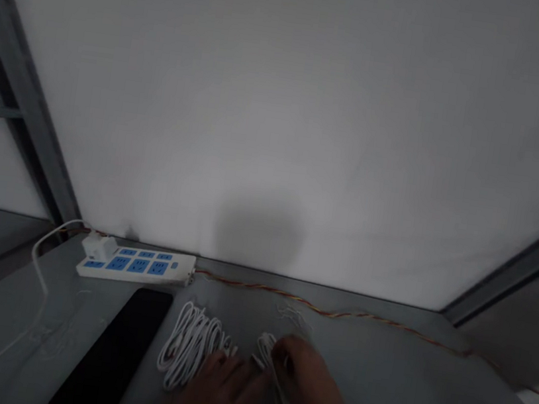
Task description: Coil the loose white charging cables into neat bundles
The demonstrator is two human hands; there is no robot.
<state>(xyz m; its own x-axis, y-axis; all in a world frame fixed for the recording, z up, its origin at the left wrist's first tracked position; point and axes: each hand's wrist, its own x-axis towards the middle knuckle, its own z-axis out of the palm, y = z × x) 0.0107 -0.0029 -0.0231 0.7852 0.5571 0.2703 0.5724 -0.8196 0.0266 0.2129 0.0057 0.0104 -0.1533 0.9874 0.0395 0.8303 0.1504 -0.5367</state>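
Several coiled white cables (189, 344) lie bunched on the grey table. My left hand (222, 396) is at the right side of that bunch, its fingers bent over the cable ends; blur hides whether it grips any. Just to the right, a smaller white cable bundle (271, 366) is under the curled fingers of my right hand (303, 374), thumb and forefinger bent toward each other at its right edge. Left of the bunch lies a black phone-like slab (112, 354).
A white power strip (140, 265) with blue sockets and a plugged-in white adapter (98, 247) sits by the white wall. A twisted red and yellow wire (324, 311) runs right. Thin white ties (293, 316) lie near it. Metal posts (30, 81) flank the table (422, 397).
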